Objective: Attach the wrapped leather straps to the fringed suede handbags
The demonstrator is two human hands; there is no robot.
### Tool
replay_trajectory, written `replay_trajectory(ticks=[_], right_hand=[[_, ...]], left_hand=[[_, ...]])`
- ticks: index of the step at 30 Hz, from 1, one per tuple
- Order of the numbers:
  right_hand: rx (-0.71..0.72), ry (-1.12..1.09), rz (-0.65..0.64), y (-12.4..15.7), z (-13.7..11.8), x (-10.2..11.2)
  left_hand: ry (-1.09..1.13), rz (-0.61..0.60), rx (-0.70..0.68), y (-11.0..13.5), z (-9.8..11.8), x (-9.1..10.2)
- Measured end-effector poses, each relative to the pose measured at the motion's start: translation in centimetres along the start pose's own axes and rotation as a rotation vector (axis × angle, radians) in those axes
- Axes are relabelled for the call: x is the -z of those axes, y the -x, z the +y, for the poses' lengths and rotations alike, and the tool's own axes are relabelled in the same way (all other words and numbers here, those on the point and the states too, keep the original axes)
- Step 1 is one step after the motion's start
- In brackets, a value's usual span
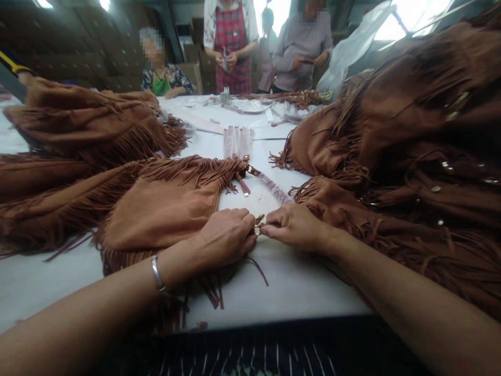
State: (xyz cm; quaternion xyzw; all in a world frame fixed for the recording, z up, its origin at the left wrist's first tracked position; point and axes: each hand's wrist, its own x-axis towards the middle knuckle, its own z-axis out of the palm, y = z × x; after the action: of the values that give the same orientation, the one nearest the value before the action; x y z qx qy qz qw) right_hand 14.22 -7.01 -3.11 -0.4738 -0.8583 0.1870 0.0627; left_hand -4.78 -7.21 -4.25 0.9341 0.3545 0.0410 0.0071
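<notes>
A brown fringed suede bag [164,209] lies on the white table in front of me. My left hand [229,235], with a silver bangle at the wrist, is closed on the bag's near right corner. Facing it, my right hand [291,225] pinches the end of a shoulder strap. Between my fingertips shows a gold-coloured metal clasp [259,223]; whether it is hooked onto the bag I cannot tell. The plastic-wrapped strap [276,189] runs from the bag's far corner towards my right hand. Near that corner hangs a small zip pull [243,185].
More brown fringed bags [90,120] are heaped on the left, with a taller pile [410,115] on the right. Several wrapped straps [238,142] lie beyond the bag. Across the white table [305,292] are several people, one in a checked apron [230,47].
</notes>
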Motion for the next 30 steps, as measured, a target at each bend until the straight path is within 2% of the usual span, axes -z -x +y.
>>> replay_trajectory(ticks=[3, 5, 7, 9, 12, 16, 20, 23, 26, 30], right_hand=[[0.091, -0.181, -0.099, -2.4, 0.0, 3.1], [0.168, -0.278, -0.242, -4.2, -0.3, 4.9], [0.177, -0.371, -0.392, -5.9, -0.7, 6.2], [0.136, -0.459, -0.489, -7.2, -1.0, 6.8], [0.092, -0.548, -0.573, -8.3, -0.8, 6.8], [0.066, -0.659, -0.676, -8.9, 0.1, 6.2], [0.026, -0.778, -0.682, -9.3, 0.9, 5.5], [0.007, -0.828, -0.65, -9.4, 1.3, 5.0], [-0.033, -0.863, -0.647, -9.3, 1.9, 4.4], [-0.031, -0.914, -0.764, -9.0, 2.9, 3.5]], left_hand=[[-0.061, 0.071, 0.081, 0.4, 0.1, 0.9], [-0.098, 0.109, 0.153, 0.3, 0.0, 1.2], [-0.111, 0.163, 0.203, 0.0, -0.2, 1.1], [-0.095, 0.247, 0.204, -0.1, -0.5, 0.8], [-0.015, 0.352, 0.158, 0.1, -1.2, 0.1], [0.163, 0.38, 0.055, 0.8, -2.1, -0.7], [0.287, 0.514, 0.019, 1.2, -3.1, -1.2], [0.276, 0.57, -0.022, 1.2, -3.6, -1.3], [0.231, 0.545, -0.03, 0.8, -4.0, -1.2], [0.202, 0.378, -0.101, 0.3, -4.4, -1.0]])
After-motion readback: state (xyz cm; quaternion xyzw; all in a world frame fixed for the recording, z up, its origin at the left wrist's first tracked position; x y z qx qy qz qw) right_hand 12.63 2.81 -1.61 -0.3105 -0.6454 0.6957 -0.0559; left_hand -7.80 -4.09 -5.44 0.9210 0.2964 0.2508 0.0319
